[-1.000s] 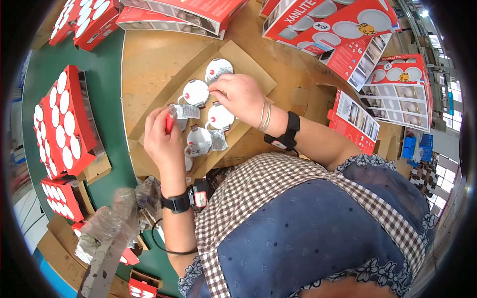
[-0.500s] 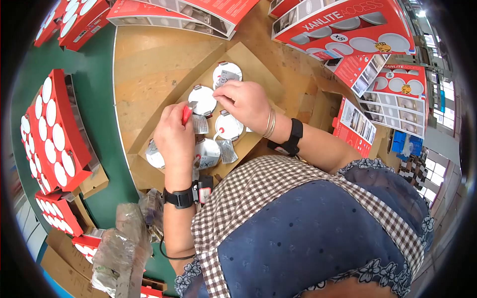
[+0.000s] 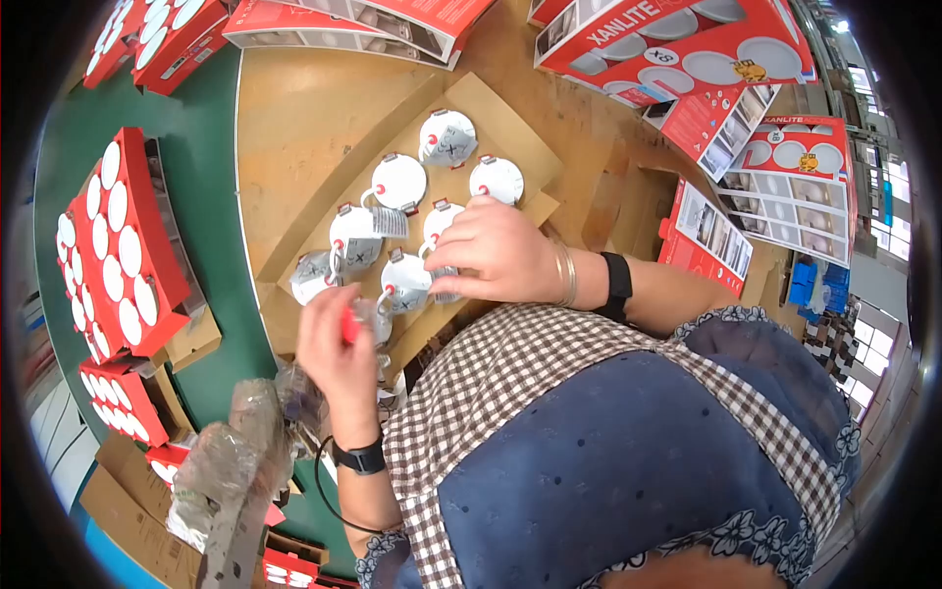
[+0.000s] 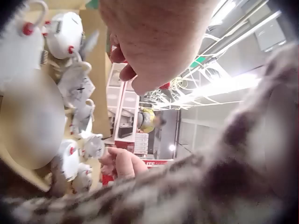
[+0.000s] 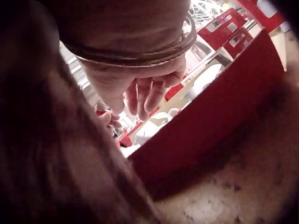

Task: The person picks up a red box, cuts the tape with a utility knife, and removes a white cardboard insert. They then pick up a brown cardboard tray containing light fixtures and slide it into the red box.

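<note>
In the head view, an open cardboard box (image 3: 324, 211) holds several round white lamps (image 3: 400, 183) with white cables, red caps and silvery labels. The left hand (image 3: 337, 344) is curled round a small red object (image 3: 350, 324) at the box's near left corner; its type cannot be told. Over the right-hand lamps hovers the right hand (image 3: 500, 253), fingers loosely bent, close to one lamp (image 3: 442, 222); nothing is seen in its grip. The right wrist view shows that hand (image 5: 145, 88) with its fingers hanging down above white lamps (image 5: 148, 132).
Red lamp packages (image 3: 677, 59) stand at the back and right. More red boxes with white discs (image 3: 123, 245) lie on the green surface (image 3: 211, 196) at left. A plastic-wrapped post (image 3: 250, 432) rises near the left forearm. In the left wrist view a person in yellow (image 4: 147, 120) is far off.
Both hands have moved toward the body, and the right hand has left the upper lamps and spread over the right-hand ones. The red object stays in the left hand.
</note>
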Tool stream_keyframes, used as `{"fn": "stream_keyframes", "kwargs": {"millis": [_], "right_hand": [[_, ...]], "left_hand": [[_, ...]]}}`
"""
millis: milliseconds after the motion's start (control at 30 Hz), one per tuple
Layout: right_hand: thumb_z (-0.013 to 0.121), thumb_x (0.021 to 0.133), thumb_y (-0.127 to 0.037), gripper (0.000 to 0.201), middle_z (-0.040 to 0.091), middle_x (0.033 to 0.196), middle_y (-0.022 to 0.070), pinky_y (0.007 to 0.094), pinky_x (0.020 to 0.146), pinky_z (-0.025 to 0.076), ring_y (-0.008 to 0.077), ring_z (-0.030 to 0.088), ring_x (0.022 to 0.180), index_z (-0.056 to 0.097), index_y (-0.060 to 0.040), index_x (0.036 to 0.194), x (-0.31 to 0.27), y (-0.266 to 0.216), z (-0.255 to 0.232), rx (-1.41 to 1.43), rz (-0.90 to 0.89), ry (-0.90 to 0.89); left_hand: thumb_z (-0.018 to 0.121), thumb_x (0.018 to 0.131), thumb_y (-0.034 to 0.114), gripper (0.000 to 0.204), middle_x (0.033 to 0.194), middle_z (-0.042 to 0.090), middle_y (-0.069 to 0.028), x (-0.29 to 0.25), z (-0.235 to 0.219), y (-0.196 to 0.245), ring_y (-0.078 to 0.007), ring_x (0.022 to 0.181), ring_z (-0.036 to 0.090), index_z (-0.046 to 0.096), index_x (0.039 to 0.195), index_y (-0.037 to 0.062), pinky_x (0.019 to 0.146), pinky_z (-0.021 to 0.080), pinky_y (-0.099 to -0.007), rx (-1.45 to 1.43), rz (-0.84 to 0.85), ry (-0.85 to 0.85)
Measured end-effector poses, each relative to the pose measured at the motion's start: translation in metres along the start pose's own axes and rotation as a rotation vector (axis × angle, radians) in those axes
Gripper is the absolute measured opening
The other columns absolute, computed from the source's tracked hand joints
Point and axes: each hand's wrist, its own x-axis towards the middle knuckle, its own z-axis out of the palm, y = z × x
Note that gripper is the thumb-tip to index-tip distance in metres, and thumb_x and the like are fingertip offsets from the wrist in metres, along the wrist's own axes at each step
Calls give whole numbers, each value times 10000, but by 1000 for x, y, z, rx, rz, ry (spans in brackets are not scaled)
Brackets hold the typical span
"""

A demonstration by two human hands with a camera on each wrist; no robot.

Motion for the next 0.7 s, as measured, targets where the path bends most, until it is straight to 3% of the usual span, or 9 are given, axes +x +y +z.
{"fn": "stream_keyframes", "kwargs": {"millis": [100,133,233,367,500,533,633,700], "right_hand": [[754,787,-363,309,667,887,22,369,823,399,200,617,861,701,-142,995,-13,-2,22,-87,15,-95],[753,774,-412,379,639,921,20,386,848,387,204,608,901,694,-148,1038,-18,0,30,-112,-5,-25],[755,765,-437,410,609,905,24,385,848,388,219,602,897,696,-154,1055,-22,-10,28,-177,65,-71],[729,787,-441,319,583,837,37,404,793,374,243,606,858,667,-144,888,-27,-8,40,-229,77,25],[689,844,-256,152,606,812,28,381,756,397,231,595,823,631,-119,818,-27,-8,50,-246,147,137],[669,853,-196,86,621,811,35,379,744,411,241,604,813,652,-112,854,-27,-9,51,-260,134,148],[674,842,-183,83,637,815,37,380,736,425,245,616,811,685,-108,876,-26,-11,54,-266,154,179],[678,837,-180,84,644,812,37,380,727,432,247,620,802,699,-108,875,-24,-11,55,-268,162,174]], "left_hand": [[831,700,119,438,1054,626,-114,-30,11,12,-297,825,653,695,1115,94,697,540,-388,126,-24,-191],[835,690,129,453,1071,607,-102,-37,17,7,-307,815,648,688,1117,110,688,532,-390,199,-15,-186],[837,670,125,420,1086,600,-91,-52,26,-10,-299,798,636,692,1064,111,671,519,-392,267,-31,-185],[824,609,58,354,1113,604,-70,-63,24,-8,-243,760,598,703,938,106,677,508,-373,205,21,-168],[798,607,10,315,1253,614,-87,-66,29,-12,-233,758,587,701,895,90,700,510,-363,234,106,-145],[789,618,0,305,1289,609,-99,-66,31,-15,-248,819,606,701,895,90,734,519,-370,227,105,-145],[786,627,3,300,1294,604,-104,-65,32,-12,-275,930,632,703,901,90,782,530,-386,235,74,-154],[765,625,-22,324,1290,605,-102,-63,32,-8,-264,867,632,700,923,88,769,531,-379,229,65,-160]]}}
